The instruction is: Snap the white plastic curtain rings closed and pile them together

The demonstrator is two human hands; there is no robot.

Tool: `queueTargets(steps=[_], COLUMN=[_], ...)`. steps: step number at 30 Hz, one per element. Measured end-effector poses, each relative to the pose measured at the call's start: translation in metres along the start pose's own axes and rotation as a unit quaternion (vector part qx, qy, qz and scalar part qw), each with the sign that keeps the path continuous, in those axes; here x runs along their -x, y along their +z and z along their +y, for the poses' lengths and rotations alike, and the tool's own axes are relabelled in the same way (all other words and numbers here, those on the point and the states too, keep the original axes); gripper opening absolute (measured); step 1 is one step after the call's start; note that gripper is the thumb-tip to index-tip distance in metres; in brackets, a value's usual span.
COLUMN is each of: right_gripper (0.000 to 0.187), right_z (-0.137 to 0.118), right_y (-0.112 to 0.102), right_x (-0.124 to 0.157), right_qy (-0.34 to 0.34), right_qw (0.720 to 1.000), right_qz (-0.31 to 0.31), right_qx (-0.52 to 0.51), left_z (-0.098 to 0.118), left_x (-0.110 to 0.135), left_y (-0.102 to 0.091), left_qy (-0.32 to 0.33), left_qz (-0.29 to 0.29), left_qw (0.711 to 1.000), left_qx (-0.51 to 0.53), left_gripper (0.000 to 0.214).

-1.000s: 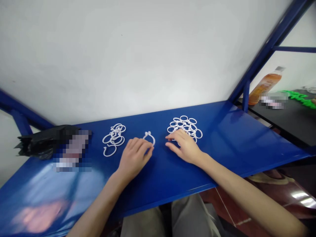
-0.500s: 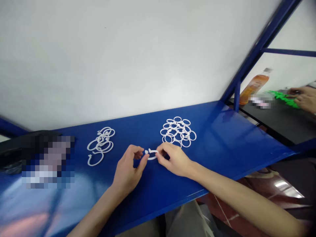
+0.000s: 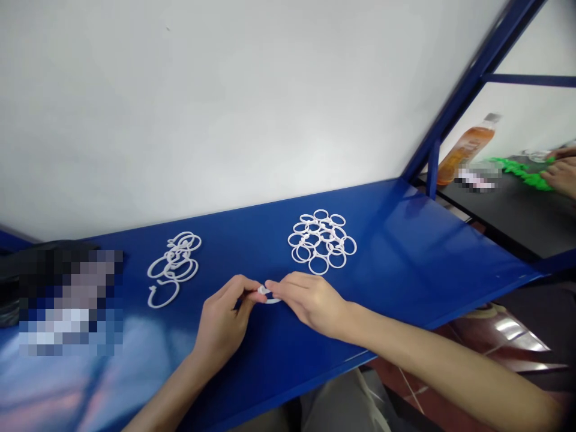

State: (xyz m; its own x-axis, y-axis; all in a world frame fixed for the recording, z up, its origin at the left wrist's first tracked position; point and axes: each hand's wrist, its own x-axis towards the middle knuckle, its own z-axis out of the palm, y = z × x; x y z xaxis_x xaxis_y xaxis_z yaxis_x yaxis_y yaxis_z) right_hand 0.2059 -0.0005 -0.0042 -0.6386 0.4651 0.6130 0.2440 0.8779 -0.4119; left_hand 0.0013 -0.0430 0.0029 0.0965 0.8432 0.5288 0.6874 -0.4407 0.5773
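Between my two hands, just over the near part of the blue table, is a white plastic ring (image 3: pixel 272 300), mostly covered by fingers. My left hand (image 3: pixel 227 312) pinches its end between thumb and forefinger. My right hand (image 3: pixel 312 302) grips the other side, its fingertips close to the left ones. Whether the ring's ends are joined is hidden. Beyond my right hand lies a cluster of white rings (image 3: pixel 318 264), several of them overlapping. To the left is a looser pile of white rings (image 3: pixel 184 278), with an open ring (image 3: pixel 164 306) at its near end.
The blue table (image 3: pixel 252 240) runs along a white wall (image 3: pixel 270 108). A dark bag (image 3: pixel 49 249) and a blurred-out object (image 3: pixel 90 300) are at the left. Past a blue frame post (image 3: pixel 432 168), a bottle (image 3: pixel 470 147), green pieces (image 3: pixel 524 173) and another person's hand (image 3: pixel 562 175) show on a black table.
My hands have come together over the ring. The gap at its ends, visible before, is now covered by my fingers. The view has shifted slightly.
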Motion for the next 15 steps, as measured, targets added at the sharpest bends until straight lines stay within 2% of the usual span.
queueTargets(steps=[9, 11, 15], right_gripper=[0.024, 0.021, 0.013], right_z=[-0.006, -0.007, -0.007], right_y=[-0.001, -0.001, -0.002], right_x=[0.0, -0.002, -0.005], right_qy=[0.002, 0.032, 0.153], right_qw=[1.0, 0.998, 0.982], right_qz=[-0.006, 0.011, 0.051], right_qx=[-0.025, -0.046, -0.094], left_z=[0.002, 0.006, 0.009], left_x=[0.001, -0.001, -0.001], left_y=[-0.001, 0.001, 0.007], left_qy=[0.038, 0.031, -0.005], left_qz=[-0.013, -0.008, -0.022], left_qw=[0.999, 0.999, 1.0], left_qx=[0.018, 0.016, 0.009], left_gripper=[0.018, 0.015, 0.009])
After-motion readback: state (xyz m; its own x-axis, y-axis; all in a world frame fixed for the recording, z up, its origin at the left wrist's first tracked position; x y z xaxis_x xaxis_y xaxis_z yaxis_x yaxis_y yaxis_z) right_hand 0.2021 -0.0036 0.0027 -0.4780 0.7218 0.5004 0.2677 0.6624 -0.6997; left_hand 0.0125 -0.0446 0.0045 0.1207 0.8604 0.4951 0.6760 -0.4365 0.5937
